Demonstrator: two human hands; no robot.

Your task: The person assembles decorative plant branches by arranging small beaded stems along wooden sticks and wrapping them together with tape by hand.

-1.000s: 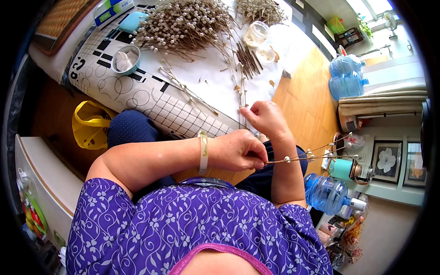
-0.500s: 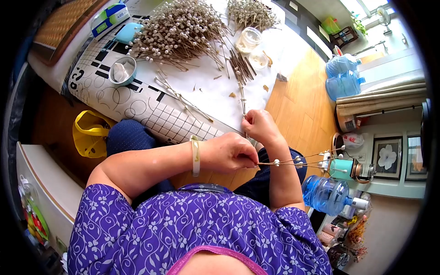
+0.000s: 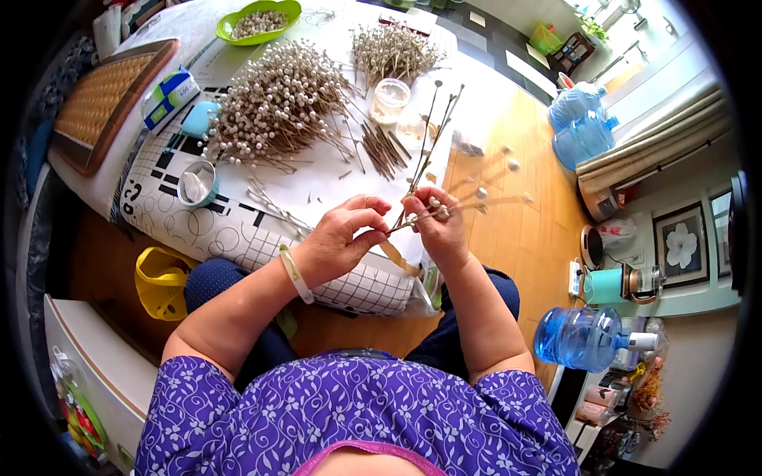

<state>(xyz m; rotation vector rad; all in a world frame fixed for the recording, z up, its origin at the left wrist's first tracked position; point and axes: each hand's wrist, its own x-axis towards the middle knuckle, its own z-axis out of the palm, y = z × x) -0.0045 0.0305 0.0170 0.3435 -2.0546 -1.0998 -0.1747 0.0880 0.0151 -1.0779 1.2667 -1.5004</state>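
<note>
My left hand [image 3: 345, 238], with a bangle on the wrist, pinches the lower end of a thin branch whose white buds [image 3: 439, 208] pass beside my right hand. The branch's far buds blur out to the right. My right hand [image 3: 436, 234] is closed around dark twigs [image 3: 432, 143] that slant up over the table edge. The two hands are close together, and the stems cross between them. Past the hands lies a large heap of white-budded branches [image 3: 270, 111], with short cut brown sticks [image 3: 384, 151] to its right.
On the paper-covered table stand a smaller bud bunch [image 3: 393, 51], a clear jar [image 3: 389, 101], a round tin [image 3: 198, 184], a tissue pack [image 3: 171, 97] and a green bowl [image 3: 258, 22]. A yellow bag [image 3: 163, 282] sits at lower left; a water bottle [image 3: 578, 339] is at right.
My left hand has moved up toward my right hand, bringing the budded branch against the twigs. The twigs in my right hand now point up and right. The view has shifted.
</note>
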